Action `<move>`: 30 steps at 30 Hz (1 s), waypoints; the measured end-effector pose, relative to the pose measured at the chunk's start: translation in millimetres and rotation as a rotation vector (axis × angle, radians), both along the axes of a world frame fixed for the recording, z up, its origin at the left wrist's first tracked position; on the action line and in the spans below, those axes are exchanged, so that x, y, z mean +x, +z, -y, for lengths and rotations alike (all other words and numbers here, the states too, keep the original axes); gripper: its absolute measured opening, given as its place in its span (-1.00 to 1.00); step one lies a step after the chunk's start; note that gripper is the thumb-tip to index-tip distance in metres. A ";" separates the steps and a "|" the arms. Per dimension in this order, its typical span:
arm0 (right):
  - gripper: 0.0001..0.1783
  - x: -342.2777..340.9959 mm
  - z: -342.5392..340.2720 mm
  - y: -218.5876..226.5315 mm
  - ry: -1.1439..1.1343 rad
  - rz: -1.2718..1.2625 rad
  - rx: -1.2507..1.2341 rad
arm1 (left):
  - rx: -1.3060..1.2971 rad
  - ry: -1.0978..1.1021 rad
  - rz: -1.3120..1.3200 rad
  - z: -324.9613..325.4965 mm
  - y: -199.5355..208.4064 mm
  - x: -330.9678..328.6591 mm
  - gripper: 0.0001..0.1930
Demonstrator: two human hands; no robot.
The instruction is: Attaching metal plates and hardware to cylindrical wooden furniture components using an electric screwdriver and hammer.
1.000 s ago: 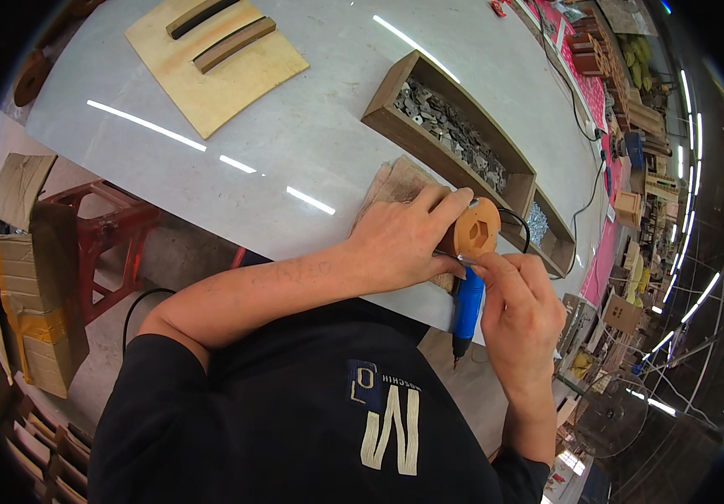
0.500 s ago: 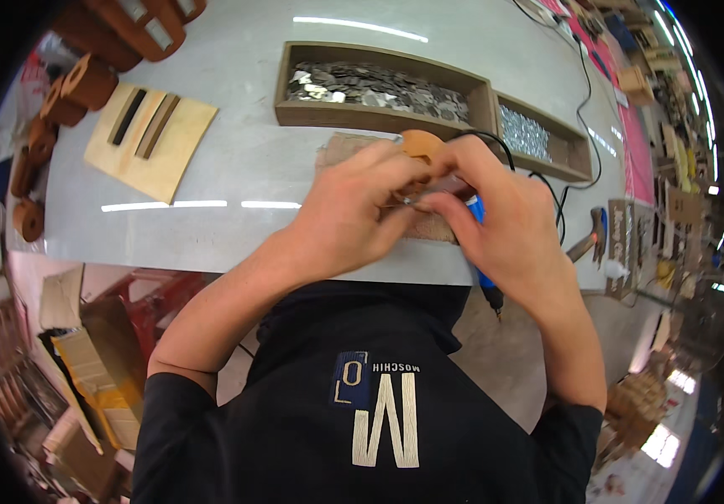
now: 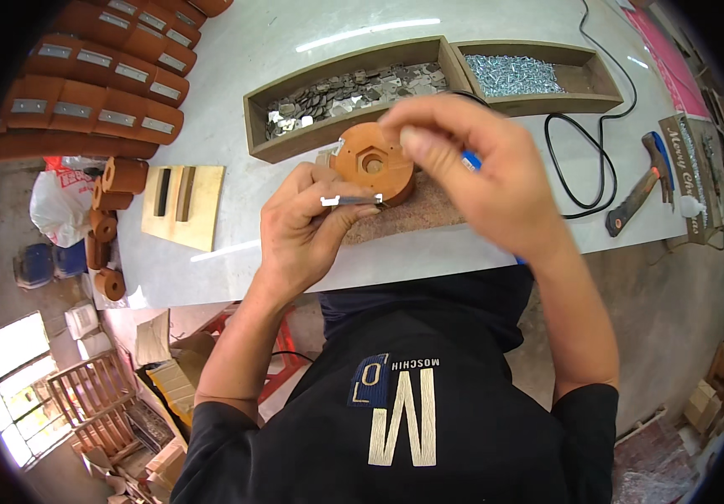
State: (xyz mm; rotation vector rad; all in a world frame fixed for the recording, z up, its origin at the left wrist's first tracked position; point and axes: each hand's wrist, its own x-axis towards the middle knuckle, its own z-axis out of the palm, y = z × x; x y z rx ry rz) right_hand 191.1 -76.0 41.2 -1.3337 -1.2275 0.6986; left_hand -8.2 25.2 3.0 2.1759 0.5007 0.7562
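My left hand (image 3: 299, 227) is closed on a small silver metal plate (image 3: 349, 200), pinching it against the near-left edge of a round orange-brown block (image 3: 375, 164). A hexagonal recess with a round hole marks the middle of the block's face. Beneath it lies a rough brown pad (image 3: 417, 214). My right hand (image 3: 492, 172) hovers just right of the block with curled fingers. A blue corded electric screwdriver (image 3: 470, 160) shows between its fingers and again below its wrist, its middle hidden by the hand. Whether the fingertips also pinch something small is hidden.
One wooden box (image 3: 265, 153) holds flat metal pieces; the adjoining box (image 3: 593, 102) holds screws. Orange-brown blocks with metal plates (image 3: 85, 113) stand in rows at far left. A wooden board (image 3: 198, 223) bears two strips. A black cord (image 3: 553, 168) loops near a hammer-like tool (image 3: 656, 181).
The view has shifted left. My hands, together over the block before, are now apart: the left holds the metal plate at its edge, the right has lifted away to the right.
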 end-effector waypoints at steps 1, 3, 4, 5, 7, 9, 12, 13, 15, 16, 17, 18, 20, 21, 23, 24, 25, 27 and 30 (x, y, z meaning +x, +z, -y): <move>-0.79 -7.8 7.9 -6.1 -0.007 -0.009 0.010 | -0.007 0.004 0.000 0.4 -0.2 -0.8 -0.79; -0.77 -23.4 21.5 -16.1 -0.139 0.083 -0.046 | -0.004 0.015 -0.025 1.5 2.8 -0.4 -0.79; -0.77 -25.9 23.2 -26.0 -0.138 0.071 -0.036 | -0.010 0.018 -0.046 1.6 4.7 0.6 -0.78; -0.72 -28.1 24.6 -38.1 -0.240 0.238 0.052 | -0.019 0.021 -0.067 1.1 5.5 0.8 -0.78; -0.67 -30.8 27.6 -52.2 -0.343 0.392 0.144 | 0.012 -0.003 -0.090 0.1 9.1 1.7 -0.81; -0.57 -34.1 31.3 -57.2 -0.326 0.425 0.058 | 0.034 -0.034 -0.111 0.6 15.0 3.6 -0.84; -0.54 -34.7 27.8 -57.8 -0.316 0.487 0.097 | 0.132 -0.039 -0.149 2.0 19.6 6.3 -0.83; -0.54 -34.3 25.3 -58.8 -0.315 0.481 0.098 | 0.138 -0.042 -0.161 1.8 20.0 6.1 -0.83; -0.51 -32.7 20.3 -61.4 -0.258 0.459 0.112 | 0.142 -0.040 -0.174 0.7 18.0 6.1 -0.82; -0.51 -32.7 19.2 -61.2 -0.255 0.458 0.112 | 0.122 -0.049 -0.161 -0.2 15.3 5.0 -0.81; -0.53 -33.8 18.4 -60.4 -0.255 0.446 0.114 | 0.102 -0.054 -0.148 -0.4 13.7 3.2 -0.80; -0.54 -34.9 17.6 -59.1 -0.255 0.435 0.116 | 0.100 -0.048 -0.149 -0.6 13.8 2.6 -0.80; -0.55 -35.2 14.6 -54.4 -0.249 0.452 0.163 | 0.109 -0.059 -0.139 -1.6 14.4 2.5 -0.78; -0.56 -35.2 12.5 -50.8 -0.249 0.468 0.211 | 0.108 -0.048 -0.136 -2.3 14.6 1.5 -0.78; -0.58 -34.8 9.7 -37.6 -0.206 0.407 0.225 | 0.140 -0.091 -0.148 -3.5 14.7 2.9 -0.77; -0.61 -34.1 9.5 -32.8 -0.176 0.343 0.236 | 0.141 -0.093 -0.151 -3.9 13.8 4.7 -0.77; -0.61 -34.3 10.0 -30.3 -0.178 0.339 0.236 | 0.138 -0.110 -0.141 -4.1 12.5 6.1 -0.70; -0.63 -40.7 6.3 -25.3 -0.086 0.293 0.169 | 0.125 -0.123 -0.114 -6.6 10.1 2.9 -0.64; -0.72 -47.3 -1.5 -35.8 -0.149 0.294 0.226 | 0.122 -0.121 -0.158 -7.6 10.2 1.0 -0.64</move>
